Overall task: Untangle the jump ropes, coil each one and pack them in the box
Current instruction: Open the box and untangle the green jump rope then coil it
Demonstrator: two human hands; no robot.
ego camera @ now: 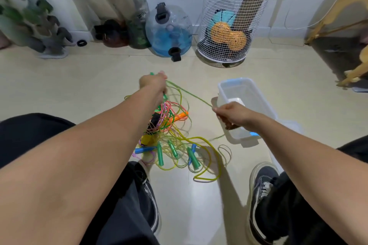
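Head view looks down at a pale floor (59, 89) between two dark shoes. On the left side, the left hand (154, 83) is closed in a fist around a green handle (152, 74), raised above the tangle (171, 135) of coloured ropes that lies on the floor. From this fist a green rope (189, 93) goes tight to the right hand (232, 114), which pinches it between closed fingers. Just behind the right hand stands the clear box (258, 93), with no rope visible inside.

Bare floor (95, 85) left of rope tangle (169, 135)
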